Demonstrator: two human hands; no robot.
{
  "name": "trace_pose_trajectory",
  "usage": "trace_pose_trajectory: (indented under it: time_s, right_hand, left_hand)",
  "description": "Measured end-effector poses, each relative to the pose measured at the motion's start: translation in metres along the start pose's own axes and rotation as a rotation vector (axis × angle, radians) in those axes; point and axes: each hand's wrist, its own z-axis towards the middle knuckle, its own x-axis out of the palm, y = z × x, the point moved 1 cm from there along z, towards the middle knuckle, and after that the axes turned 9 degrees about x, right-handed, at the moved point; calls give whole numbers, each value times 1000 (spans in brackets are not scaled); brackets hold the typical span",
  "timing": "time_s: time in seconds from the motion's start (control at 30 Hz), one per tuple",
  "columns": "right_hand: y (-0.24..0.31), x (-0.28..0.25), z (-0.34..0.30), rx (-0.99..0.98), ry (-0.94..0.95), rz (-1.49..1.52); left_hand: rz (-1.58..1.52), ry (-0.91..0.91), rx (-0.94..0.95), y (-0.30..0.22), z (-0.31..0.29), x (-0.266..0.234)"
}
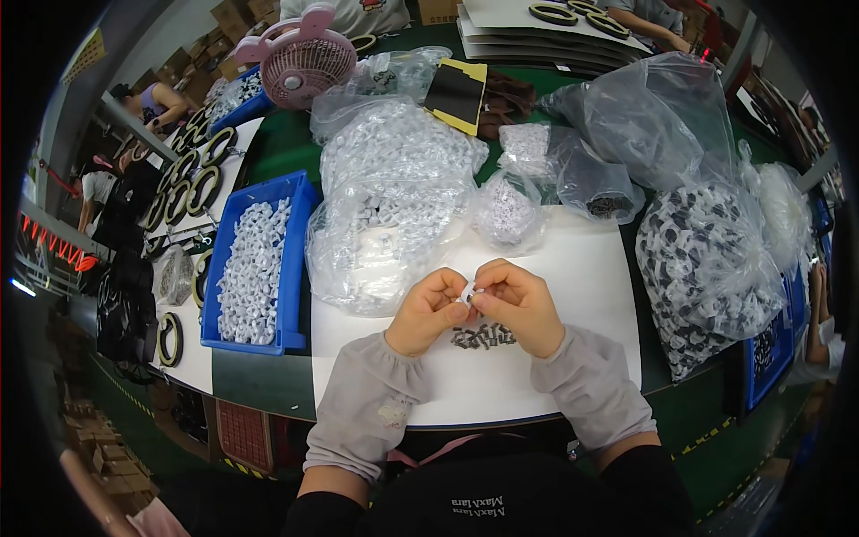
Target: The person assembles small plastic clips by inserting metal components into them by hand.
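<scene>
My left hand (431,311) and my right hand (521,304) meet fingertip to fingertip over a white board (582,277). Between them they pinch a small white plastic part (469,289). Both hands seem to grip it, and most of it is hidden by the fingers. Directly under the hands lies a small heap of dark little parts (484,336) on the board. A blue bin (257,259) filled with white plastic parts stands to the left of my left hand.
Clear bags of white parts (385,206) crowd the board's far side, and a large bag of black-and-white parts (707,268) sits at right. A pink fan (304,58) stands far left. Dark rings lie on the left bench (192,179). Other people work at the far edges.
</scene>
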Motion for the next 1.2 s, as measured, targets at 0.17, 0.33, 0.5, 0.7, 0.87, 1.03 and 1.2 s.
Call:
trace_pose_trajectory:
  time_s: [0.17,0.33,0.5,0.7,0.87,1.03,1.2]
  right_hand:
    - [-1,-9,-1,115,42,5]
    - [2,-8,0,191,80,-6]
    - [4,-8,2,211,23,-102]
    - [-2,-19,2,227,-10,-111]
    - [-3,-17,2,230,-43,-77]
    - [-1,-12,1,165,-36,-123]
    - [-1,-10,1,128,-46,-130]
  left_hand:
    - [9,1,-33,-4,1,4]
    - [-24,-27,-40,-5,1,4]
    - [89,-75,-36,-11,1,9]
    - [152,-82,-86,-8,4,6]
    - [118,-69,-29,-4,3,5]
    - [116,-72,-12,-5,4,7]
    - [125,-63,-7,-8,5,8]
